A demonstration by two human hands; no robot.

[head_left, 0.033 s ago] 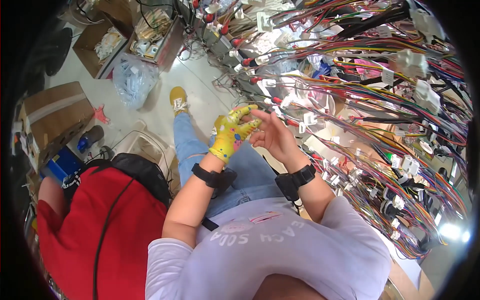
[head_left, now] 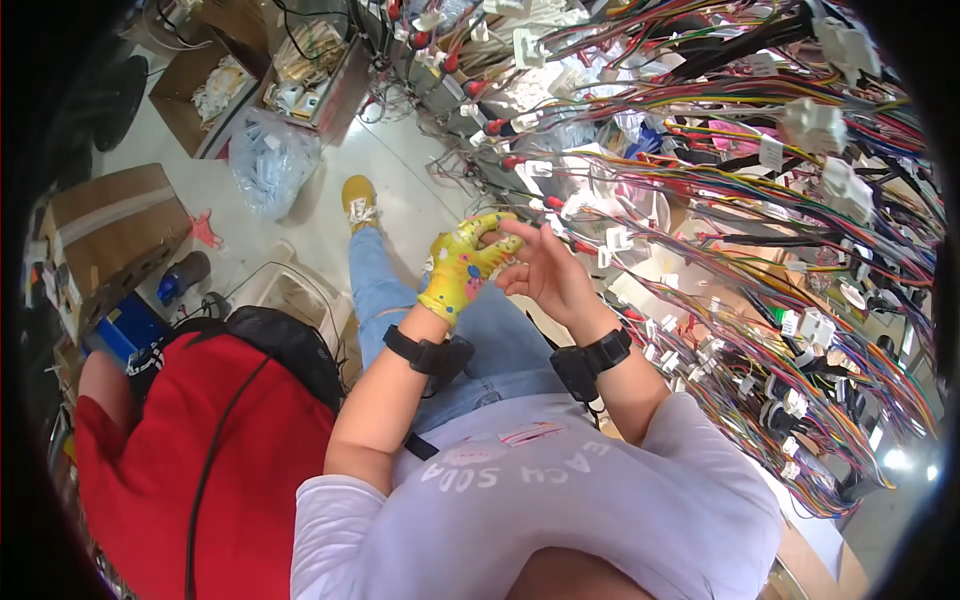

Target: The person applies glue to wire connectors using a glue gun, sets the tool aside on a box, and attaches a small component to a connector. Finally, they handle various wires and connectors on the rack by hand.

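Observation:
My left hand (head_left: 464,268) wears a yellow glove with coloured spots and blotches. Its fingers stretch out toward my right hand, with a gap between them. My bare right hand (head_left: 551,272) is held palm inward, fingers apart and slightly bent. The tip of its index finger meets or overlaps the gloved fingertips; whether it pinches the glove cannot be made out. No separate object shows in either hand. A black strap device (head_left: 430,352) is on my left wrist, and another black strap device (head_left: 592,362) is on my right.
Close on my right, bundles of coloured wires (head_left: 690,180) with white connectors hang in rows. A clear plastic bag (head_left: 270,165) lies beside open cartons (head_left: 190,105) at the far left. A taped cardboard box (head_left: 115,230) stands nearer. A person in red (head_left: 230,460) is at my left.

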